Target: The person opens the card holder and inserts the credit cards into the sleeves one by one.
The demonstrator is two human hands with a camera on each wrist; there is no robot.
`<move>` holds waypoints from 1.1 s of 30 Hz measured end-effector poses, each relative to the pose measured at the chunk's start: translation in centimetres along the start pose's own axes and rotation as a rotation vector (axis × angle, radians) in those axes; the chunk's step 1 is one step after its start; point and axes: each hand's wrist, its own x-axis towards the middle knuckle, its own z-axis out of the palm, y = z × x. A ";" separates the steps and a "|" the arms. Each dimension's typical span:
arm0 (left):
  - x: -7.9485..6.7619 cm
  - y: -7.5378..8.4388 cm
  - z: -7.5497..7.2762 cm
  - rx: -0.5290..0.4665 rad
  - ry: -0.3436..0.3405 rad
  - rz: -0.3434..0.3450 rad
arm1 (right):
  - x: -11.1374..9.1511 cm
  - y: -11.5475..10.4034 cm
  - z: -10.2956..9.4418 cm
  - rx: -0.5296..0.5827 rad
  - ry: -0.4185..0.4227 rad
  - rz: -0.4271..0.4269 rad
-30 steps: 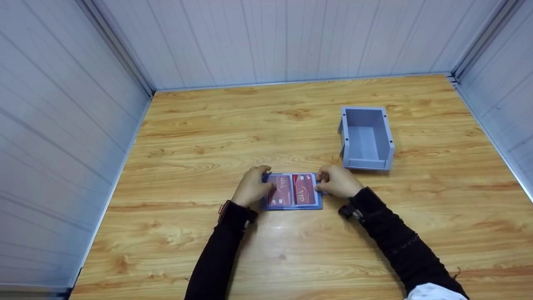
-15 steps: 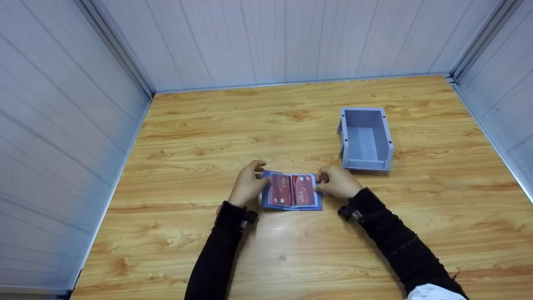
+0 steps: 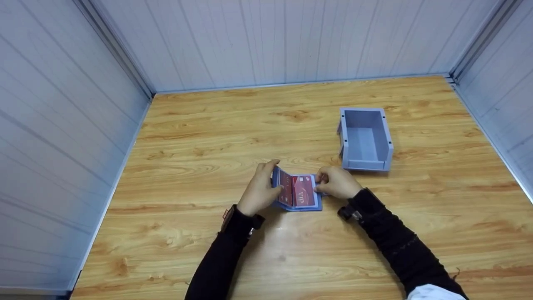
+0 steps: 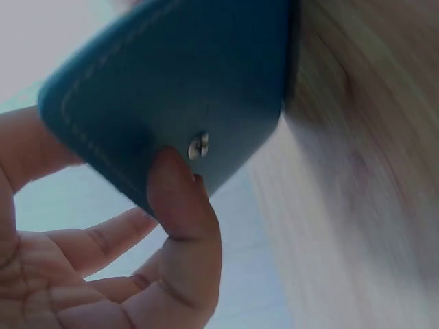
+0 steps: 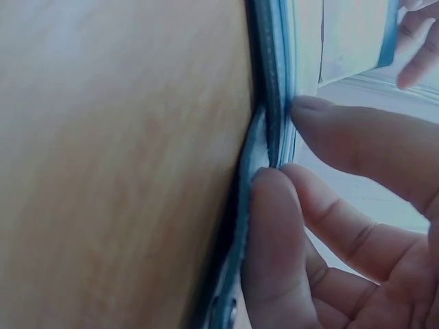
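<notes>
A blue card holder lies half folded on the wooden table, its right side flat and its left side tilted up. Red VIP cards show in its clear sleeves. My left hand pinches the raised left cover between thumb and fingers. On that cover's outside, a metal snap stud sits beside a fingertip. My right hand pinches the right edge, its thumb against the sleeves. Below that edge, a strap with a metal snap runs past the fingers.
A grey open-front plastic bin stands behind and to the right of my right hand. Pale panel walls bound the wooden table at the back and both sides.
My left hand first shifted to the cover's outer edge, then moved right, raising the left cover from flat to steeply tilted. My right hand has stayed in place.
</notes>
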 end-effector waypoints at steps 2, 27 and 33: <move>-0.3 0.5 0.4 0.014 -0.001 0.030 | 0.0 0.0 0.0 0.004 -0.003 -0.003; -0.2 1.5 4.6 -0.010 -0.093 0.074 | -0.1 0.0 -0.1 -0.011 -0.002 -0.037; 0.1 1.2 5.0 0.100 -0.151 0.069 | 0.1 0.2 -0.2 -0.019 -0.002 -0.042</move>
